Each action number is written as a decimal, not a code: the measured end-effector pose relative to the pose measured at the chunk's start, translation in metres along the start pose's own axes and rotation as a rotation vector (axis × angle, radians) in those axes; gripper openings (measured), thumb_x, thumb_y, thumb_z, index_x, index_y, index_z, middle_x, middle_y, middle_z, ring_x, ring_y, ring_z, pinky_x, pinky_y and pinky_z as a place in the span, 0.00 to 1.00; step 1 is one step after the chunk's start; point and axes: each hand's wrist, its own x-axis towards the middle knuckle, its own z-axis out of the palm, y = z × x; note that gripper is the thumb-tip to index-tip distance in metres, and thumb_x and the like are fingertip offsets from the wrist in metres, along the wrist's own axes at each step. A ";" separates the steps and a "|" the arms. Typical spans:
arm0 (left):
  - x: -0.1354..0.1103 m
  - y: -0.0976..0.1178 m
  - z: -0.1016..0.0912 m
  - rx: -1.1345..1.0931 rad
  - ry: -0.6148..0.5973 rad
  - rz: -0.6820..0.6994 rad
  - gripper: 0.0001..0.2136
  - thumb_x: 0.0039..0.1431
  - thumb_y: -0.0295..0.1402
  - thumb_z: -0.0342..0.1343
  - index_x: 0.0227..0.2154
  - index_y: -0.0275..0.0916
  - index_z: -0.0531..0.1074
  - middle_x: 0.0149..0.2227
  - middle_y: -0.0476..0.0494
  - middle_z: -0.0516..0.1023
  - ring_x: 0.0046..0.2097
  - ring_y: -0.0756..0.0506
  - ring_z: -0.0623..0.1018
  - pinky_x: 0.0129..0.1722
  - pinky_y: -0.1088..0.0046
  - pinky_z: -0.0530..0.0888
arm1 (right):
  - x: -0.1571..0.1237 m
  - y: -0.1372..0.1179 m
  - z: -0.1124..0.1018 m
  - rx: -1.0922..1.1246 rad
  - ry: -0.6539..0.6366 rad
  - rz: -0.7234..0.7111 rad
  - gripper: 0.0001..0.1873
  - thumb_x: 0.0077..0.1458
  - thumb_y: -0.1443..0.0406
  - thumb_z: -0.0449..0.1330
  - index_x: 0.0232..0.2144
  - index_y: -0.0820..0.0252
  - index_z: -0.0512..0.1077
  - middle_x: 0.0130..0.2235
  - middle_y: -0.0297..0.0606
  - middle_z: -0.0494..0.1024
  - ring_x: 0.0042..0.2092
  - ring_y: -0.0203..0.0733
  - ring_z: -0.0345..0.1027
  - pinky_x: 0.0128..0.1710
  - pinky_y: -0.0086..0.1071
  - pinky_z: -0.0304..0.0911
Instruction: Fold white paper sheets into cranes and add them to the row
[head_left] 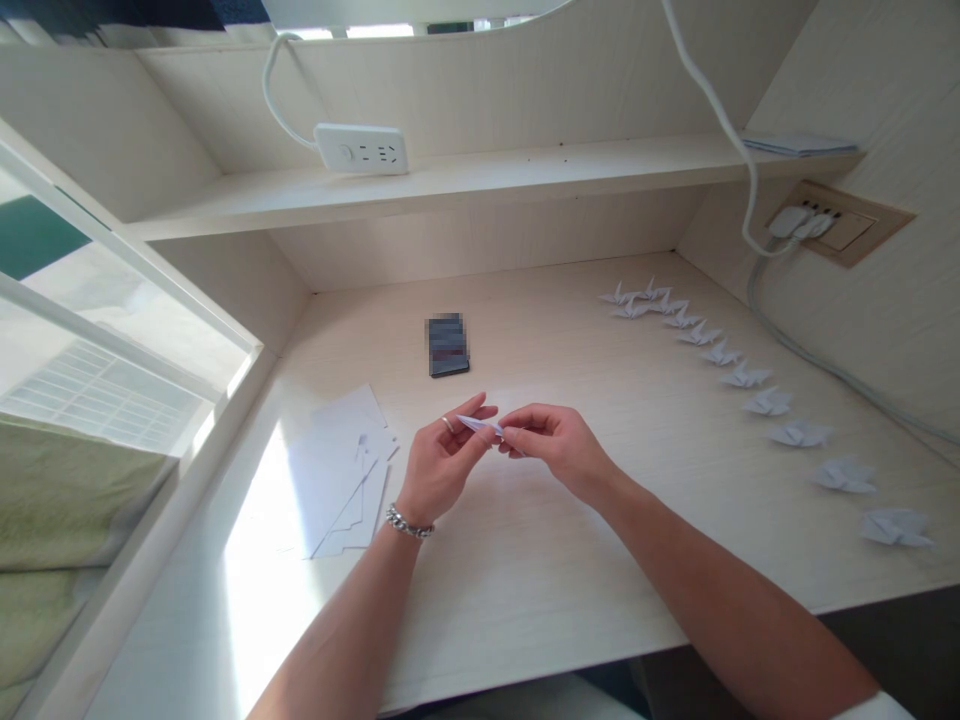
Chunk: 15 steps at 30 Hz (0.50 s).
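Observation:
A small piece of folded white paper (477, 424), narrow and pointed at its left end, is held between both hands above the middle of the desk. My left hand (442, 455), with a ring and a chain bracelet at the wrist, pinches it between thumb and fingers. On its other end my right hand (551, 440) closes thumb and fingertips. The fingers cover part of the paper, so its full shape is hidden. To the left of my hands lie loose white paper sheets (330, 450) and several small cut pieces.
Several folded paper cranes (744, 375) form a curved row along the right side of the desk (525, 590). A dark phone-like object (448, 346), blurred, lies behind my hands. On the shelf sits a white power strip (361, 149). A white cable (709, 90) hangs at right.

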 end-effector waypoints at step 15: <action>0.000 -0.004 0.000 0.220 0.034 0.046 0.23 0.56 0.30 0.58 0.56 0.36 0.71 0.50 0.37 0.79 0.48 0.41 0.79 0.49 0.65 0.76 | -0.008 0.003 0.010 -0.419 0.082 -0.243 0.14 0.54 0.59 0.63 0.42 0.57 0.76 0.43 0.41 0.79 0.39 0.42 0.74 0.40 0.36 0.71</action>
